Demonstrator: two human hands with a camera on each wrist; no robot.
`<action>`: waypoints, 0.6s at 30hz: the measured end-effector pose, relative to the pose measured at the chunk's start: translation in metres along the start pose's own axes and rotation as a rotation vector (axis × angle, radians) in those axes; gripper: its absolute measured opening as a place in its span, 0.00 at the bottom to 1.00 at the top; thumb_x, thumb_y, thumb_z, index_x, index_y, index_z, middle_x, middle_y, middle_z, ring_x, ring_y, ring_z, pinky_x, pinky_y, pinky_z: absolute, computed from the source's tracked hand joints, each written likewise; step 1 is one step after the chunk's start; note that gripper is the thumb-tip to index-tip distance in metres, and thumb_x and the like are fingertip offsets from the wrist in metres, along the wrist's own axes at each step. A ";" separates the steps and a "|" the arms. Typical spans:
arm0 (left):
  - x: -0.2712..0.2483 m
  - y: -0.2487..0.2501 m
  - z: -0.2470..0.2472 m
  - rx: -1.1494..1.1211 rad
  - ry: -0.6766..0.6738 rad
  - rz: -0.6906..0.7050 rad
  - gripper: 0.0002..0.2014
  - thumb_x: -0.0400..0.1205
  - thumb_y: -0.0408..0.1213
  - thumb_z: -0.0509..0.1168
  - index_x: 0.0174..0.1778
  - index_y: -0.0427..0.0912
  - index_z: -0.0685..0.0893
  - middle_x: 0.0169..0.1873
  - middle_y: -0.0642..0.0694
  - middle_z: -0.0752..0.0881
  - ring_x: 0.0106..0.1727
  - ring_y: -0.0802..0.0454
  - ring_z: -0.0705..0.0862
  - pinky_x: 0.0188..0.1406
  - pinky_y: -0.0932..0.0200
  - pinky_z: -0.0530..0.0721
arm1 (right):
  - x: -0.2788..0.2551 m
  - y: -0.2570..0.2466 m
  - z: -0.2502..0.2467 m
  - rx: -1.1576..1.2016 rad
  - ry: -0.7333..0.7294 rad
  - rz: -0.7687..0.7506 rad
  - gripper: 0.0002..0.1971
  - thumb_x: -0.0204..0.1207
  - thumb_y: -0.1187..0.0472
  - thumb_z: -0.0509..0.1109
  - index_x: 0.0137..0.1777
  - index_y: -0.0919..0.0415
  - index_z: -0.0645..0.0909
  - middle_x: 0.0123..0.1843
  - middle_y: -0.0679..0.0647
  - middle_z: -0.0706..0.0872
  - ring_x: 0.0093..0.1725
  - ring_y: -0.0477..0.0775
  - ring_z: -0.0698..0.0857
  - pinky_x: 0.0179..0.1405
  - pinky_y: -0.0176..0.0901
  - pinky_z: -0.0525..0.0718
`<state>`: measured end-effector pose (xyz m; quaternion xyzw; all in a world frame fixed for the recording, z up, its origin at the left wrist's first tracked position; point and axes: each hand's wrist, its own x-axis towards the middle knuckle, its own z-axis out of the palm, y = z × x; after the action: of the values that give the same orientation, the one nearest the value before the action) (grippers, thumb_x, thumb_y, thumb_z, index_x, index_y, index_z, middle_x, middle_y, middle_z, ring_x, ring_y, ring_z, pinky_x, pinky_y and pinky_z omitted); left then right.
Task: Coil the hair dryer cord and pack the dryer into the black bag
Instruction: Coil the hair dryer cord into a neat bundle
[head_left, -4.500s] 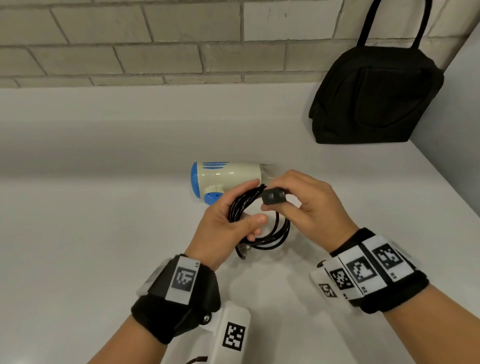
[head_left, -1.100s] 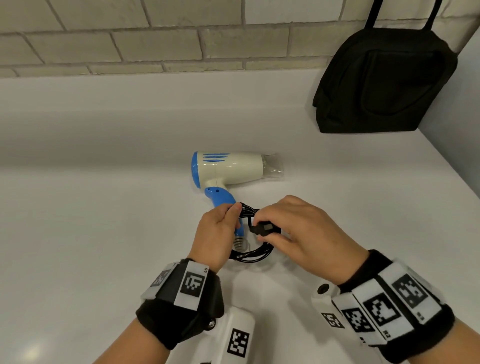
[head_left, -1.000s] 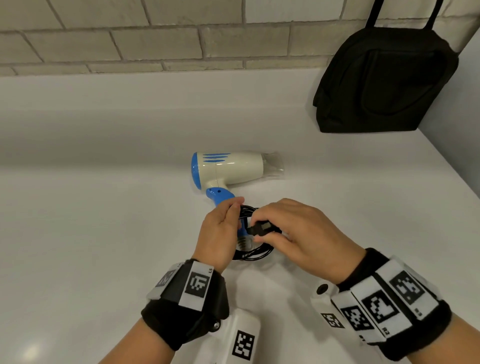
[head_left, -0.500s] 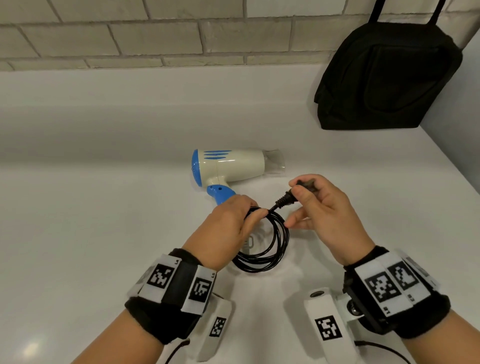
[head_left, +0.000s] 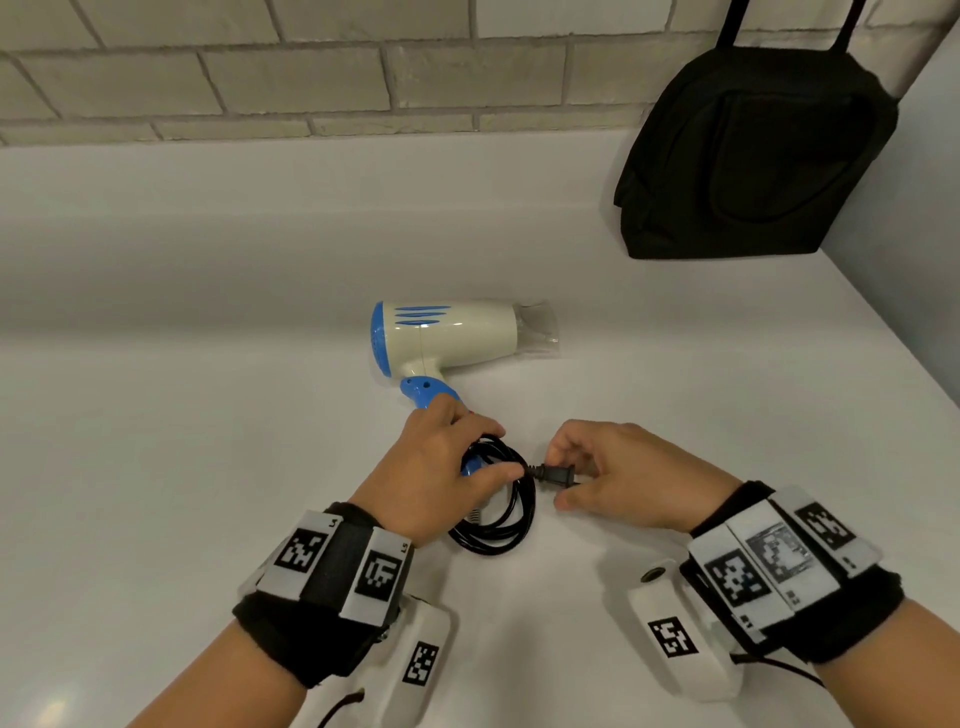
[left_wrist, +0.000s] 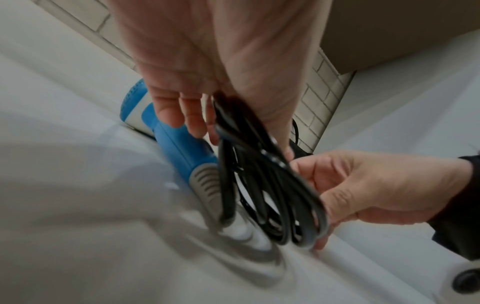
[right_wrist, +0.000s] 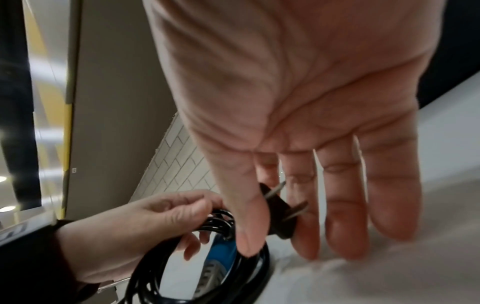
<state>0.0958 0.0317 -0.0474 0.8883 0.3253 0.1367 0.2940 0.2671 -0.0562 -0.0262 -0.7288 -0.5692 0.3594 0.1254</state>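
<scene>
A cream and blue hair dryer (head_left: 452, 340) lies on its side on the white counter, nozzle to the right, its blue handle (left_wrist: 179, 148) pointing toward me. My left hand (head_left: 441, 478) grips the black cord (head_left: 506, 525) wound into a coil (left_wrist: 262, 185) beside the handle's end. My right hand (head_left: 613, 478) pinches the two-pin plug (head_left: 556, 475) between thumb and fingers (right_wrist: 279, 214), just right of the coil. The black bag (head_left: 753, 156) leans upright in the far right corner, well away from both hands.
A pale brick wall (head_left: 260, 78) runs along the back of the white counter (head_left: 208, 415). A grey side wall (head_left: 924, 208) closes off the right, behind the bag. Wrist cameras with marker tags sit on both forearms.
The right hand has brought the plug down and left, from above the coil to right beside it. The left hand still holds the coil near the dryer handle.
</scene>
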 end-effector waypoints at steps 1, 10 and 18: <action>0.000 0.000 -0.001 -0.021 0.031 0.006 0.29 0.70 0.62 0.60 0.60 0.47 0.80 0.48 0.50 0.72 0.53 0.50 0.72 0.54 0.62 0.70 | -0.001 -0.001 0.000 -0.042 0.001 -0.003 0.11 0.68 0.53 0.72 0.48 0.44 0.75 0.55 0.47 0.83 0.55 0.48 0.80 0.57 0.50 0.79; -0.002 0.002 -0.030 -0.188 0.311 0.047 0.24 0.77 0.56 0.47 0.48 0.45 0.84 0.40 0.56 0.80 0.47 0.62 0.77 0.48 0.80 0.71 | -0.008 -0.013 -0.002 -0.286 -0.023 -0.040 0.22 0.69 0.48 0.70 0.61 0.48 0.70 0.59 0.45 0.80 0.54 0.48 0.79 0.46 0.42 0.74; -0.020 0.011 -0.045 -0.251 0.340 0.080 0.24 0.70 0.72 0.48 0.38 0.62 0.83 0.42 0.63 0.84 0.38 0.66 0.83 0.36 0.78 0.76 | -0.033 -0.015 -0.064 -0.157 0.089 -0.013 0.18 0.70 0.39 0.63 0.59 0.41 0.72 0.57 0.38 0.79 0.51 0.41 0.79 0.54 0.42 0.78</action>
<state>0.0667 0.0318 -0.0058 0.8209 0.3151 0.3358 0.3377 0.2959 -0.0669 0.0404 -0.7479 -0.5942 0.2802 0.0952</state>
